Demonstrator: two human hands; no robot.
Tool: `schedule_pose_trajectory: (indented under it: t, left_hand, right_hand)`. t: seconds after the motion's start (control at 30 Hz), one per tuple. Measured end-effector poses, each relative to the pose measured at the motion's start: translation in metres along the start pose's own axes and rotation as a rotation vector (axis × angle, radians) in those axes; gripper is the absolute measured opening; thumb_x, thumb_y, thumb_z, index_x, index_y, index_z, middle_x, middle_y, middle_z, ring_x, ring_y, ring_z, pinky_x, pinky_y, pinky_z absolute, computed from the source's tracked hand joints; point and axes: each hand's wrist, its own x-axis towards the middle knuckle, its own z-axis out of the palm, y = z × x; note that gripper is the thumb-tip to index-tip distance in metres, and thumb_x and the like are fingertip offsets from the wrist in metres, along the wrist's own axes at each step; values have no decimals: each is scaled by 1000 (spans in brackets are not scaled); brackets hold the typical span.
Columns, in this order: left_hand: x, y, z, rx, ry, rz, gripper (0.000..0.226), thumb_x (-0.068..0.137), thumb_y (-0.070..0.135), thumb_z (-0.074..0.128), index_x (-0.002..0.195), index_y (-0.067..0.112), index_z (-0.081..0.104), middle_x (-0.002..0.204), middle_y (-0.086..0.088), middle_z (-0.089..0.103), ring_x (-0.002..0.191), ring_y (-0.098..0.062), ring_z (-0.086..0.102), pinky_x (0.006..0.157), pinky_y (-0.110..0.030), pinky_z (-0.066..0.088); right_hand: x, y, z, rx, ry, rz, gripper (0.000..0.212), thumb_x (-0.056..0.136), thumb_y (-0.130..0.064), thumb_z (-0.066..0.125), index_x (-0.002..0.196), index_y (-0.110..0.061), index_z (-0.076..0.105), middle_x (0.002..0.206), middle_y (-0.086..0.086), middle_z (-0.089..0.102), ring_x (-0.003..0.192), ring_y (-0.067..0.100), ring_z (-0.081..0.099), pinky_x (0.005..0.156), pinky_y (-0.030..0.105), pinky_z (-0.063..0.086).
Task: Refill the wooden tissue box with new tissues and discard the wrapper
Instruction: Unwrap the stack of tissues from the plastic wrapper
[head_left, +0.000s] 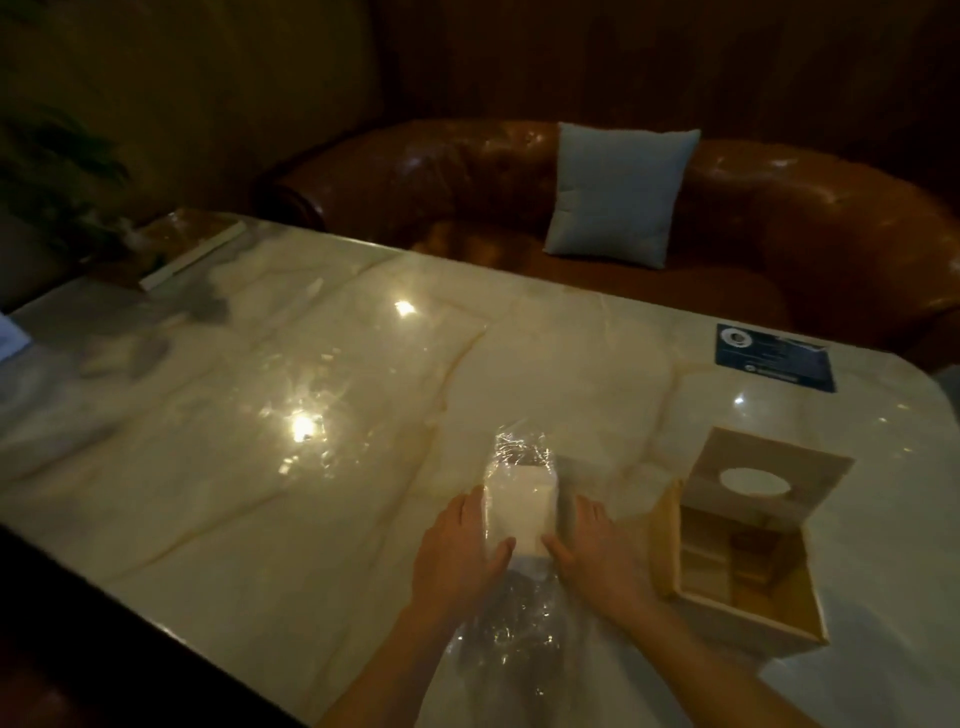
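A white stack of tissues (521, 506) lies on the marble table (311, 405), inside a clear crinkled plastic wrapper (519, 613) that trails toward me. My left hand (457, 556) presses the pack's left side and my right hand (597, 556) its right side, thumbs at the near end. The wooden tissue box (748, 603) stands open just right of my right hand, its lid (753, 478) with an oval hole tilted up at the back. The box's inside looks empty of tissues.
A dark blue card (774, 358) lies near the table's far right edge. A book (192, 249) and plant leaves (57, 171) sit at the far left corner. Behind the table stands a brown leather sofa (779, 223) with a pale blue cushion (618, 197).
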Motion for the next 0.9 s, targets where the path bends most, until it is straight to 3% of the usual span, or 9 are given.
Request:
schedule_pose_trajectory:
  t: [0.13,0.3,0.37,0.47,0.57,0.63,0.73,0.8,0.9]
  left_hand:
    - [-9,-3,10,-81,-37,-75,60,85,40,52,138,23,30,126,-5,48,110,-24,53,88,-36,48]
    - [-12,1,17,-150,-34,-85,46,87,33,52,129,20,38,116,-6,51,99,-25,56,83,-37,50]
    - [-12,2,19,-169,-51,-94,44,87,31,53,128,20,39,117,-6,50,100,-26,55,83,-38,49]
    - [-10,4,18,-176,-72,-132,44,86,31,54,126,19,41,118,-7,50,105,-27,53,86,-37,48]
    - [-6,8,14,-96,11,-125,42,85,32,55,123,17,48,120,-8,50,111,-25,48,92,-33,41]
    - [-4,12,9,-159,85,-106,37,85,28,56,121,17,53,118,-6,51,110,-22,48,91,-29,40]
    - [0,21,-3,-454,126,-165,21,87,24,56,106,18,62,101,-3,61,84,-16,57,75,-26,46]
    - [4,28,-10,-640,108,-221,13,87,26,58,91,15,64,85,-2,64,75,-16,59,74,-33,50]
    - [10,31,-19,-817,41,-316,24,85,36,61,79,12,61,77,-7,66,71,-22,61,75,-41,53]
  right_hand:
    - [5,-1,17,137,-57,146,48,89,-35,53,126,-6,40,127,14,52,111,26,51,89,30,40]
    - [9,-3,23,243,-93,252,29,87,-32,57,101,-10,45,91,3,56,69,13,49,52,22,34]
    - [9,0,24,367,-92,311,24,84,-29,62,90,-13,46,79,-3,57,60,9,53,47,19,35]
    - [10,3,20,581,-122,387,17,82,-24,66,79,-13,53,67,4,64,46,9,55,43,23,42]
    - [11,-2,10,630,-85,388,17,80,-18,66,69,-12,54,55,4,59,37,10,51,39,22,41]
    - [13,-10,2,615,-35,357,19,78,-15,65,65,-13,51,53,2,56,36,9,49,38,22,40]
    - [11,-27,-10,401,36,216,20,76,-20,63,69,-22,44,63,-5,53,51,7,49,45,23,34]
    - [7,-38,-15,232,51,100,21,78,-25,59,71,-25,39,67,-8,51,57,7,48,48,24,33]
    - [2,-52,-16,10,32,-10,18,82,-29,54,93,-17,47,87,4,62,78,23,61,61,30,40]
